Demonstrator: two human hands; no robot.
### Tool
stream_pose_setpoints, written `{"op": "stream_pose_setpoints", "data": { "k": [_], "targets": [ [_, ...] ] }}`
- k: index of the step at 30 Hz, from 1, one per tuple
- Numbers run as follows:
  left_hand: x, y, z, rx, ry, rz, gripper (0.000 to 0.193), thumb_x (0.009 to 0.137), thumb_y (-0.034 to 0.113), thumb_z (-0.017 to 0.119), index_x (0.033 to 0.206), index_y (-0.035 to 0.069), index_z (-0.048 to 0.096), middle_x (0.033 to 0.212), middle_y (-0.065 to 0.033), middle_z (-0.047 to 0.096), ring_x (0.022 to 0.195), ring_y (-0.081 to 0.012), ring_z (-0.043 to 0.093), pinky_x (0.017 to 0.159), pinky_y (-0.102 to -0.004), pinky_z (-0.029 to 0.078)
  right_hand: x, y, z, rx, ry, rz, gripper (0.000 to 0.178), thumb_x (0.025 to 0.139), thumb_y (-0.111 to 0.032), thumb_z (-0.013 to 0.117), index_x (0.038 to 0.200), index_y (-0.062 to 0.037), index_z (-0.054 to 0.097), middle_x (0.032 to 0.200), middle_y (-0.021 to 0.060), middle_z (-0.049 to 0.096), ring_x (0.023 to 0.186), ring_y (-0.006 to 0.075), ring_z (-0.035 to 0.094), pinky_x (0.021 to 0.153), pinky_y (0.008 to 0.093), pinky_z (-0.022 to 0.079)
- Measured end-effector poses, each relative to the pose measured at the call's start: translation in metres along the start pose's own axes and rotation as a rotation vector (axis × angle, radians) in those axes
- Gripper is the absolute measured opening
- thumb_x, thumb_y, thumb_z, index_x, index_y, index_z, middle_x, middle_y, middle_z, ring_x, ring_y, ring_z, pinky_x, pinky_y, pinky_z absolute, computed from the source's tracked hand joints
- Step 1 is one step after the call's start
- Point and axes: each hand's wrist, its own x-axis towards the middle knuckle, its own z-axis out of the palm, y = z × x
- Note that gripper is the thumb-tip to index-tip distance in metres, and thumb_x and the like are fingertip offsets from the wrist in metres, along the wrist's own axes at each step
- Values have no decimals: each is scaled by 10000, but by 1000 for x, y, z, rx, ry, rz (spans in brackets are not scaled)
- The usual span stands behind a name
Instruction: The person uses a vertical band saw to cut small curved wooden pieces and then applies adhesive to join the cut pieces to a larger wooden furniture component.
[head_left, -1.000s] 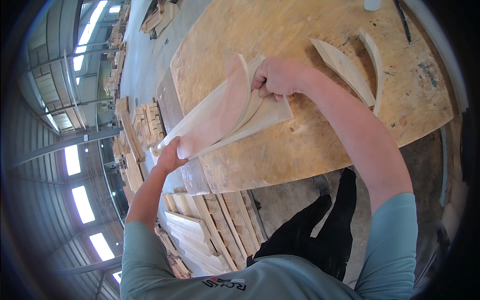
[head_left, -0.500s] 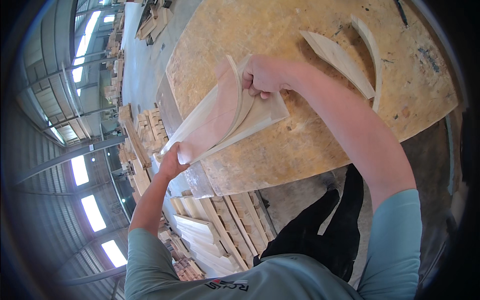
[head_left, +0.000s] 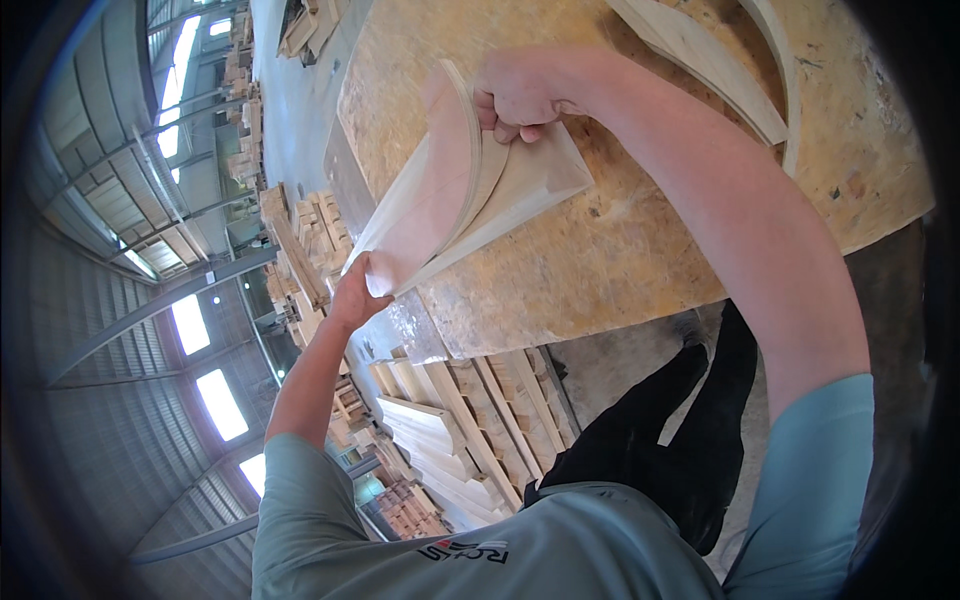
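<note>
Pale wood everywhere in the head view. Bundle of thin curved wood strips (head_left: 470, 190) is held up over the near-left part of the chipboard table (head_left: 640, 250), tilted, far end high, near end low toward the table's edge. Right hand (head_left: 525, 90) is closed in a fist round the upper end of the bundle, knuckles toward the camera, strips fanning out below the grip. Left hand (head_left: 355, 292) clasps the lower end from underneath, thumb on the top strip; fingers mostly hidden behind the wood. Bundle does not seem to rest on the table, though the lower right corner may touch; can't tell.

Two more curved strips (head_left: 720, 60) lie flat on the table, well apart from the bundle, at top right. Stacked planks (head_left: 450, 430) sit on the floor below the table edge.

Step, as judged: gathering and squaring up the bent strips between both hands. Next move calls for both grips tight so the sprung strips don't fan apart or slip.
</note>
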Motion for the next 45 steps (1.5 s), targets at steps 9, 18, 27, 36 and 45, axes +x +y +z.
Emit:
{"op": "stream_pose_setpoints", "data": {
  "k": [9,18,27,36,45],
  "targets": [
    [1,2,-3,-2,-7,27,939,646,189,907,1424,23,410,1244,-247,632,1168,-431,603,1009,-452,499,-3,11,-1,23,8,-95,307,828,68,662,1120,6,731,872,86,710,538,131,548,525,300,458],
    [-5,5,-3,-21,-22,-18,927,631,215,920,1397,38,428,1265,-231,631,1194,-419,596,1020,-454,497,-13,4,-1,-83,-20,-40,292,872,26,631,1123,-68,748,855,51,730,558,136,596,545,311,484],
    [-7,2,0,-38,35,20,901,633,184,908,1380,40,426,1228,-240,639,1171,-430,599,1000,-465,501,-11,-5,-1,-251,-57,-76,181,891,-19,677,1060,-18,741,843,58,712,566,133,603,534,321,471],
    [-5,-6,-1,-87,28,11,862,643,162,885,1369,66,430,1250,-233,617,1153,-436,598,970,-481,514,-16,-9,2,-196,26,-26,142,890,-49,704,1019,-2,737,772,42,675,507,116,516,475,298,427],
    [-8,9,-14,-81,-10,-16,822,662,131,859,1369,54,446,1318,-200,580,1207,-388,576,1015,-448,498,-10,0,4,-86,38,51,126,890,-46,713,1006,-5,740,771,28,672,513,95,506,482,276,430]
  ]
}}
